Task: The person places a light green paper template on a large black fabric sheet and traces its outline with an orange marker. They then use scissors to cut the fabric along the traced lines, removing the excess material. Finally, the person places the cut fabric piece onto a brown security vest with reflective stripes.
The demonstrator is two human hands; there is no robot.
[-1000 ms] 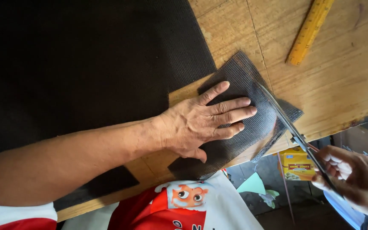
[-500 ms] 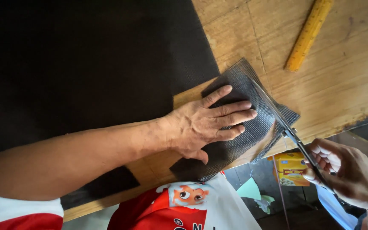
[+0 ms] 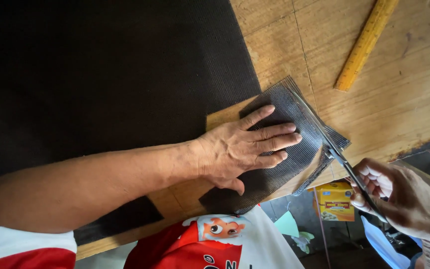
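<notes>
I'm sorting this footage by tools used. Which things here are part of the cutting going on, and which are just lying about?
In use:
left hand, flat on the mesh
dark mesh piece
scissors, cutting its edge
right hand, working the scissors
wooden table

Lying about:
yellow ruler
large black mat
yellow box below the table

A long yellow wooden ruler [image 3: 366,44] lies on the bare plywood tabletop [image 3: 404,104]; below its edge sits a small yellow cardboard box [image 3: 333,201].
</notes>
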